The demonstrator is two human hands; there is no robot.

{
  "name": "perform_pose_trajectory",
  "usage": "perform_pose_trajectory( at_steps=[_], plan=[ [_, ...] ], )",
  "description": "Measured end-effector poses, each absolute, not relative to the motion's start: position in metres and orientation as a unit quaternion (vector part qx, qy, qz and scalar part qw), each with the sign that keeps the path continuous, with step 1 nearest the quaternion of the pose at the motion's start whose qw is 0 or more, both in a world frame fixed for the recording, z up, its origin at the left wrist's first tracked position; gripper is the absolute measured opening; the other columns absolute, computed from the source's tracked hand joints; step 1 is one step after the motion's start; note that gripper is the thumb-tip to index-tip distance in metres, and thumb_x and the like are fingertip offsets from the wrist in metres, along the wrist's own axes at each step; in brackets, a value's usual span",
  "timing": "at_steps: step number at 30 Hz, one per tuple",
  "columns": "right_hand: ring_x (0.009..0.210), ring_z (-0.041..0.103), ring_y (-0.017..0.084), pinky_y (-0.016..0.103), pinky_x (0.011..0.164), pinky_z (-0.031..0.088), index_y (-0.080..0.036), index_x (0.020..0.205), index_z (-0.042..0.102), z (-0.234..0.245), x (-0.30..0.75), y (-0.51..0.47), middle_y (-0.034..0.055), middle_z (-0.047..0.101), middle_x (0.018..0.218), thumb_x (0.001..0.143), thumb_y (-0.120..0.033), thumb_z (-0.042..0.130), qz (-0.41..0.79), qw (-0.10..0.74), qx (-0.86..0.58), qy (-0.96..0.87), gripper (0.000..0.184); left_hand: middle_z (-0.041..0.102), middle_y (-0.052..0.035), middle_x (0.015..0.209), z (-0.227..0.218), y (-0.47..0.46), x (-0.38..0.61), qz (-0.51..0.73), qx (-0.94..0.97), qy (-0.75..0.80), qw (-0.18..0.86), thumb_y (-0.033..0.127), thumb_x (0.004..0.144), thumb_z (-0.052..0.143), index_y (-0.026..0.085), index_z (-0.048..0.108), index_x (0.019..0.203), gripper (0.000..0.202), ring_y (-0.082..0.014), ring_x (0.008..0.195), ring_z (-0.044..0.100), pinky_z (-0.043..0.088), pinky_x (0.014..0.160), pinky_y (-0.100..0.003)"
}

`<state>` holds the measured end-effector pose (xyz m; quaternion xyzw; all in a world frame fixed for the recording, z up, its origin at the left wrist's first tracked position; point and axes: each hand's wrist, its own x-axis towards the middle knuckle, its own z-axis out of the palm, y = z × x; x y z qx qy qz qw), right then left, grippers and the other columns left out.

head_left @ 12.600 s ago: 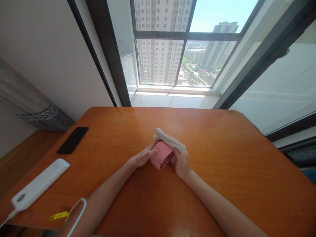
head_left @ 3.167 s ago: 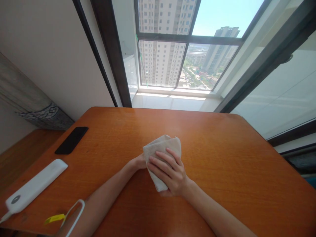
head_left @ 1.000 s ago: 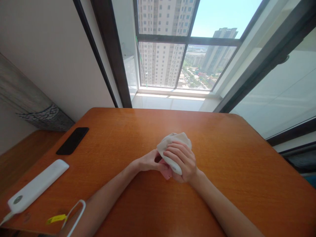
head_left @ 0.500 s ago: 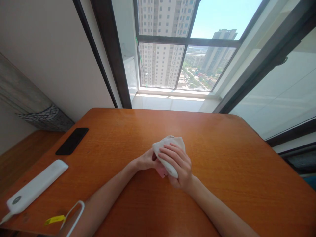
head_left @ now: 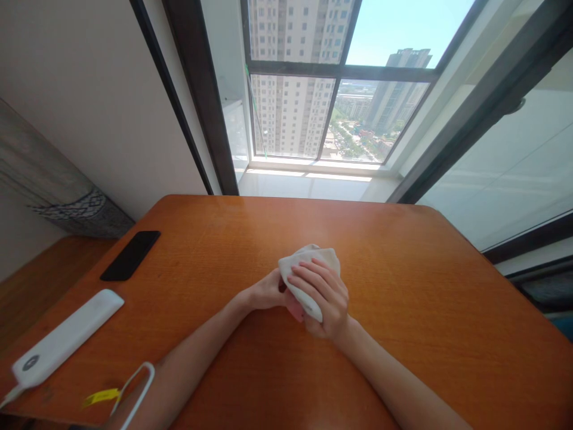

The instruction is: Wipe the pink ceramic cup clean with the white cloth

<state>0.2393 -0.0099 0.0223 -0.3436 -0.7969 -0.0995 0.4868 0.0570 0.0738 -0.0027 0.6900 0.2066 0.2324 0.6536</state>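
Head view shows your left hand (head_left: 267,290) gripping the pink object (head_left: 294,307) over the table (head_left: 210,239), your right hand (head_left: 326,298) clasping the white cloth (head_left: 296,259) against it, so a firm left hold should stop pressure twisting it loose.

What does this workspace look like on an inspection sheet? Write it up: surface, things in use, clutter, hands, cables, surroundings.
Surface: brown wooden table with light glare.
Things in use: white cloth against a pink object; most of the pink object is hidden.
Clutter: black phone and long white device, toward the left edge.
Hands: left hand grips the pink object; right hand holds the cloth, fingers spread over it.
Cables: white cable from the device's near end; white cord with yellow tag by the left forearm.
Surroundings: window beyond, curtain at left.
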Motion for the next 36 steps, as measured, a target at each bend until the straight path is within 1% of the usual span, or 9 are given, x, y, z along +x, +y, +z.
perform_pose_trajectory(
  at_steps=[4, 7, 13, 21, 26, 29, 31, 33, 36],
  plan=[
    [0.131, 0.071, 0.032, 0.056, 0.116, 0.053, -0.029, 0.141, 0.072, 0.018, 0.24, -0.006, 0.0098, 0.077, 0.138, 0.108, -0.03, 0.043, 0.054, 0.579, -0.396, -0.711, 0.044, 0.066, -0.0169, 0.145, -0.011, 0.076, 0.06, 0.266, 0.643, 0.134, 0.705, 0.066, 0.076, 0.087, 0.017, 0.048, 0.154, 0.1, -0.0375, 0.136, 0.063, 0.049, 0.118, -0.053],
    [0.126, 0.072, 0.031, 0.051, 0.112, 0.054, -0.027, 0.127, 0.079, 0.012, 0.239, -0.004, 0.0096, 0.078, 0.132, 0.11, -0.041, 0.045, 0.185, 0.617, -0.438, -0.627, 0.041, 0.063, -0.0196, 0.147, -0.014, 0.078, 0.057, 0.244, 0.628, 0.131, 0.728, 0.066, 0.078, 0.089, 0.019, 0.034, 0.162, 0.11, -0.0355, 0.132, 0.064, 0.052, 0.112, -0.049],
    [0.078, 0.069, 0.024, 0.036, 0.076, 0.057, -0.019, 0.093, 0.081, -0.004, 0.239, 0.004, 0.0051, 0.08, 0.085, 0.101, -0.063, 0.053, 0.406, 0.629, -0.52, -0.41, 0.053, 0.065, -0.0172, 0.139, -0.008, 0.079, 0.056, 0.248, 0.649, 0.132, 0.707, 0.07, 0.076, 0.087, 0.016, 0.045, 0.152, 0.102, -0.0358, 0.129, 0.062, 0.05, 0.111, -0.048],
    [0.068, 0.066, 0.021, 0.033, 0.068, 0.055, -0.019, 0.085, 0.077, -0.003, 0.238, 0.015, 0.0028, 0.077, 0.077, 0.089, -0.069, 0.062, 0.535, 0.641, -0.483, -0.264, 0.052, 0.059, -0.0201, 0.149, 0.004, 0.077, 0.058, 0.256, 0.66, 0.129, 0.695, 0.072, 0.077, 0.086, 0.015, 0.047, 0.153, 0.103, -0.0379, 0.139, 0.056, 0.047, 0.114, -0.046],
    [0.074, 0.07, 0.023, 0.035, 0.072, 0.057, -0.019, 0.089, 0.08, -0.003, 0.237, 0.007, 0.0035, 0.078, 0.08, 0.101, -0.061, 0.054, 0.414, 0.642, -0.518, -0.384, 0.051, 0.06, -0.0208, 0.149, 0.0, 0.078, 0.058, 0.252, 0.644, 0.123, 0.712, 0.072, 0.075, 0.088, 0.014, 0.048, 0.152, 0.104, -0.0374, 0.135, 0.06, 0.048, 0.113, -0.045],
    [0.111, 0.075, 0.028, 0.044, 0.1, 0.059, -0.022, 0.117, 0.081, 0.0, 0.24, 0.001, 0.0081, 0.082, 0.116, 0.108, -0.048, 0.048, 0.274, 0.624, -0.489, -0.544, 0.043, 0.062, -0.0208, 0.147, -0.005, 0.078, 0.058, 0.244, 0.633, 0.104, 0.727, 0.067, 0.076, 0.09, 0.016, 0.045, 0.155, 0.105, -0.0359, 0.132, 0.063, 0.05, 0.111, -0.046],
    [0.128, 0.071, 0.029, 0.051, 0.114, 0.053, -0.025, 0.13, 0.077, 0.004, 0.242, -0.003, 0.0092, 0.078, 0.134, 0.11, -0.037, 0.045, 0.176, 0.615, -0.442, -0.629, 0.04, 0.061, -0.0207, 0.15, -0.006, 0.077, 0.059, 0.247, 0.634, 0.088, 0.727, 0.064, 0.076, 0.091, 0.017, 0.042, 0.158, 0.107, -0.0366, 0.138, 0.061, 0.045, 0.119, -0.049],
    [0.133, 0.069, 0.029, 0.056, 0.117, 0.052, -0.026, 0.137, 0.074, 0.01, 0.243, -0.006, 0.01, 0.076, 0.138, 0.11, -0.029, 0.042, 0.094, 0.599, -0.409, -0.682, 0.042, 0.059, -0.0209, 0.153, -0.004, 0.075, 0.06, 0.259, 0.635, 0.081, 0.723, 0.065, 0.074, 0.092, 0.017, 0.043, 0.158, 0.109, -0.0379, 0.146, 0.056, 0.039, 0.126, -0.052],
    [0.133, 0.07, 0.033, 0.059, 0.114, 0.054, -0.025, 0.149, 0.066, 0.019, 0.242, -0.011, 0.0117, 0.076, 0.139, 0.107, -0.028, 0.043, -0.003, 0.544, -0.377, -0.749, 0.048, 0.064, -0.02, 0.15, 0.004, 0.071, 0.058, 0.264, 0.654, 0.113, 0.7, 0.069, 0.072, 0.09, 0.014, 0.054, 0.151, 0.103, -0.0398, 0.143, 0.059, 0.045, 0.123, -0.055]
  ],
)
